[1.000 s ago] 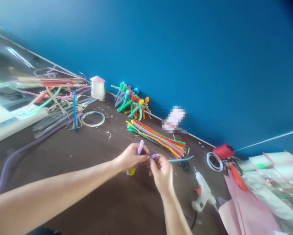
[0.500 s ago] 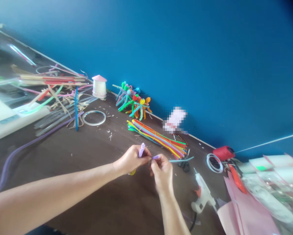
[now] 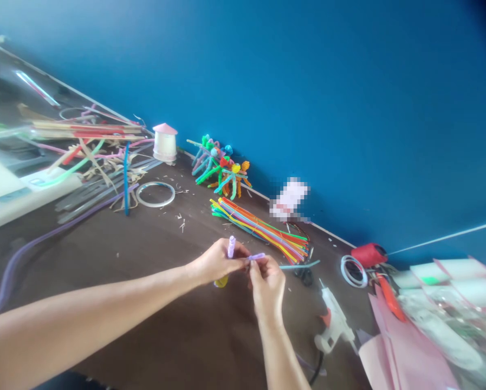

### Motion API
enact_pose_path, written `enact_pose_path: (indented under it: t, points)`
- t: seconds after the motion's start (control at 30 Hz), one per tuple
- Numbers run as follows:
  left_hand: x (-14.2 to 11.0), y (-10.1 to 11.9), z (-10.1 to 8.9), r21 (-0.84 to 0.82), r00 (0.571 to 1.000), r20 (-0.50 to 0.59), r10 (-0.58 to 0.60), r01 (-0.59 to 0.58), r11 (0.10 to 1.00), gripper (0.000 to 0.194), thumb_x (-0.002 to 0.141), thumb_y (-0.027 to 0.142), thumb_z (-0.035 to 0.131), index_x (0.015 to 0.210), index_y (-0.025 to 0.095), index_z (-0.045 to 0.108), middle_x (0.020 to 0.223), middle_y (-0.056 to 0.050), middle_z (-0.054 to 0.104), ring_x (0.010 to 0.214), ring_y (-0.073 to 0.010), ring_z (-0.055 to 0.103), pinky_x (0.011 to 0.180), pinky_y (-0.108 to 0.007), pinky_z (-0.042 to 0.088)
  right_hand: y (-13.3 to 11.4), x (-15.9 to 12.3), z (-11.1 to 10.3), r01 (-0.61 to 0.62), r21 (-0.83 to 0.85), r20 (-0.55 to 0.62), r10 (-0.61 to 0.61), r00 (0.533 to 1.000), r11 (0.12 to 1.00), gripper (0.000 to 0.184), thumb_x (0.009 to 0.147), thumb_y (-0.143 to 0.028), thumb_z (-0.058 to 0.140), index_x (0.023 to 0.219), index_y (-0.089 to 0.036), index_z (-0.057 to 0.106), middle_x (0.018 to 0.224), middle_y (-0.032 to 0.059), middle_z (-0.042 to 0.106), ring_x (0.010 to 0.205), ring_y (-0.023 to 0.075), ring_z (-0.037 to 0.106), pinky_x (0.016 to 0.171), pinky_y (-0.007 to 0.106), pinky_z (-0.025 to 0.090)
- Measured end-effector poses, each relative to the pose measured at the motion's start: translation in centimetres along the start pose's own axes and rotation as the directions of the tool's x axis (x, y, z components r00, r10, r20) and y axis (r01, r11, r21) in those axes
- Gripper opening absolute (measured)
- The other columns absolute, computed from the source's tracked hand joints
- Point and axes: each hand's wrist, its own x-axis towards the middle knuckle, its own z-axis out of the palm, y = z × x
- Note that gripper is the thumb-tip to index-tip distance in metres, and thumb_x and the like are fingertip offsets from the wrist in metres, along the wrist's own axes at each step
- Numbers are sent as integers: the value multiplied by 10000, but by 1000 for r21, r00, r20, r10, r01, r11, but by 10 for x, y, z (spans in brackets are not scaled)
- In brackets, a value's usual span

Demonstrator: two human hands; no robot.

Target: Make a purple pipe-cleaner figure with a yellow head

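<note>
Both hands meet over the dark table, working on a purple pipe cleaner figure point(image 3: 231, 247). My left hand point(image 3: 215, 262) is closed around it, with one coiled purple limb standing up above the fingers. A yellow part point(image 3: 221, 281) shows below that hand; whether it belongs to the same piece I cannot tell. My right hand point(image 3: 267, 281) pinches another purple end at the fingertips, touching the left fingers. Just beyond lies a bundle of coloured pipe cleaners point(image 3: 263, 227), and a light blue pipe cleaner point(image 3: 299, 265) sits right of the hands.
Finished pipe cleaner figures point(image 3: 222, 168) stand by the blue wall. A white glue gun point(image 3: 334, 319) with its cable lies at right, near pink sheets point(image 3: 405, 346) and red thread point(image 3: 368, 254). At left are a white ring point(image 3: 155, 194), a white pot point(image 3: 165, 145) and piled strips.
The purple end at my right fingertips shows a little more and lies flatter. The upright limb in my left hand stands straighter, and more of the yellow part shows.
</note>
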Motion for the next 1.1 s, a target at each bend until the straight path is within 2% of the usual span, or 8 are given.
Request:
enact_pose_path:
  t: [0.17,0.33,0.67,0.9,1.0,1.1]
  points:
    - [0,-2,1,7,1000,-22,-5,5,1000,192,672,269,576,748,103,634,544,1,573,502,-84,525,490,-185,428,-4,-1,-1,57,-107,-14,-58,998,993,118,739,-278,512,730,-161,521,587,-3,580,466,110,531,436,207,428]
    - [2,-3,1,-33,997,-68,-33,31,999,187,659,278,585,714,102,613,524,13,549,458,-69,489,456,-182,406,-5,-2,1,138,-114,37,-135,990,984,80,761,-239,498,768,-162,518,638,17,602,566,136,587,548,234,485]
    - [4,-4,-1,-56,995,-100,-2,-3,998,153,621,256,614,658,109,595,487,36,511,445,-58,446,446,-178,367,-5,-3,3,192,-224,63,-183,981,955,64,765,-217,495,789,-162,519,678,30,607,602,141,588,582,238,476]
    - [3,4,-2,-125,994,-58,-89,82,989,210,601,300,628,662,100,610,512,22,539,437,-56,455,446,-180,372,-7,-4,2,229,-249,72,-218,973,941,43,773,-195,479,759,-169,510,673,28,608,597,138,581,580,232,468]
    - [4,3,-1,-156,993,-71,-100,88,984,185,591,279,630,651,107,597,510,26,539,426,-55,454,429,-175,362,-8,-5,1,253,-277,94,-236,967,927,48,778,-185,471,776,-171,517,680,33,614,606,141,584,583,234,468]
    - [5,-1,-2,-114,992,-96,-83,72,991,153,604,250,609,657,108,602,517,21,551,431,-60,462,435,-177,367,-8,-6,0,279,-337,107,-258,960,899,68,781,-186,465,809,-171,525,692,40,624,607,146,589,579,237,467]
